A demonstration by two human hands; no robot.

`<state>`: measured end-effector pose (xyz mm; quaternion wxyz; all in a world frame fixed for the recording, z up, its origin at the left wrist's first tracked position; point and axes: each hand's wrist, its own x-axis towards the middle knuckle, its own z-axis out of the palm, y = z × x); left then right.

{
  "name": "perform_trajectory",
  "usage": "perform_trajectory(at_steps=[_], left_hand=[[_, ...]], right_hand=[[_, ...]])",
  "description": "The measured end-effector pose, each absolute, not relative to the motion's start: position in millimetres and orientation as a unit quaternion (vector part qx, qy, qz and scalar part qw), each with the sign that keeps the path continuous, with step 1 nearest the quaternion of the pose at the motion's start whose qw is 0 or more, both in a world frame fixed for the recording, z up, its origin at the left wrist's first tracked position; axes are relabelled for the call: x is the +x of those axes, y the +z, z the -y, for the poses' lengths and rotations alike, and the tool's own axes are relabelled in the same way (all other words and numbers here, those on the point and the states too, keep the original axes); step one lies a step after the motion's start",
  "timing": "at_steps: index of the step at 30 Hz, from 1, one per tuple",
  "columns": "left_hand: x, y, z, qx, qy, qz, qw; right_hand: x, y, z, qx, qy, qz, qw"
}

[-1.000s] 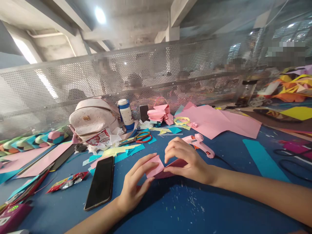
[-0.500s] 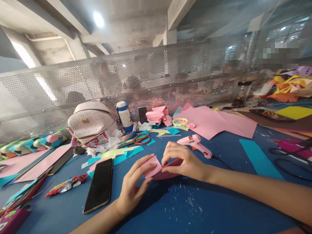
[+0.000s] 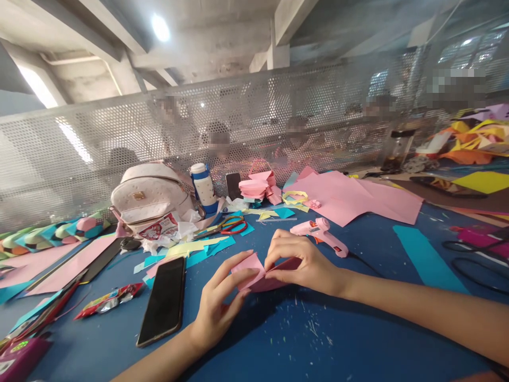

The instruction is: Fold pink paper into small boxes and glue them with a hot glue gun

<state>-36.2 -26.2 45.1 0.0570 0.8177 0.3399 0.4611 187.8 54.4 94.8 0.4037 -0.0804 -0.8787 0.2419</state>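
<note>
Drawn together since a second ago, thumb and forefinger of the right hand (image 3: 300,262) pinch the folded pink paper (image 3: 251,263), which sits between both hands over the blue table (image 3: 358,331). The left hand (image 3: 217,300) grips its left end, thumb underneath. Just beyond lies a pink glue gun (image 3: 324,233); a black phone (image 3: 162,300) lies left of the left hand.

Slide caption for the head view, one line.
Left hand and right hand pinching pink paper at a blue table, near a pink glue gun.
</note>
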Motion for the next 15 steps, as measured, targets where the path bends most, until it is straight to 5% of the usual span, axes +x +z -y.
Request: perform_trajectory(at_steps=[15], left_hand=[[-37.7, 44.7, 27.3, 0.82, 0.458, -0.336, 0.067]], right_hand=[[188.7, 95.5, -52.8, -0.083, 0.244, 0.879, 0.401]])
